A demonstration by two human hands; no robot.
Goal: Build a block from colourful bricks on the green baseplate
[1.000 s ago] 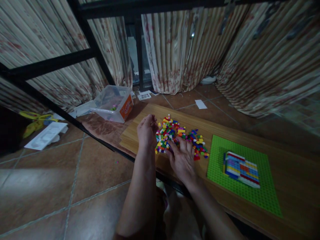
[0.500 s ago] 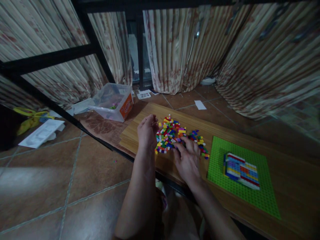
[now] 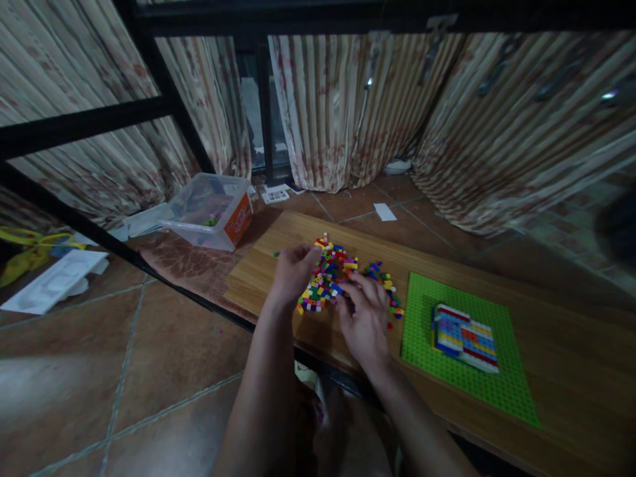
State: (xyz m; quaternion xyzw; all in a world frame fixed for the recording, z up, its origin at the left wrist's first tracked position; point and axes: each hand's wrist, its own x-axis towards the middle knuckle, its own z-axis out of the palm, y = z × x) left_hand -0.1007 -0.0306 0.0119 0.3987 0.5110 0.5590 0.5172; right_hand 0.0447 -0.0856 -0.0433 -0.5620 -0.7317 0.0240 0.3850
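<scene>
A loose pile of small toy building bricks (image 3: 322,273) in many colours lies on the wooden tabletop. At the pile's left edge, my left hand (image 3: 291,275) has its fingers bent in towards the thumb; whatever they may hold is hidden. My right hand (image 3: 366,315) reaches into the right part of the pile, fingers curved and apart, with the tips among the bricks. A blue brick (image 3: 337,289) shows close to its thumb and forefinger. Further right, a green baseplate (image 3: 474,391) carries a flat block of built-up bricks (image 3: 467,338) in striped colours.
A clear plastic tub (image 3: 199,232) with an orange label and some bricks inside stands beyond the table's left end. One green brick (image 3: 276,254) lies left of my left hand. Dark metal bars (image 3: 169,106) cross the upper left, before striped curtains (image 3: 318,112).
The view has shifted, so the scene sits further left. My left hand has come closer to the pile. A stray green brick and a red one near the baseplate now show.
</scene>
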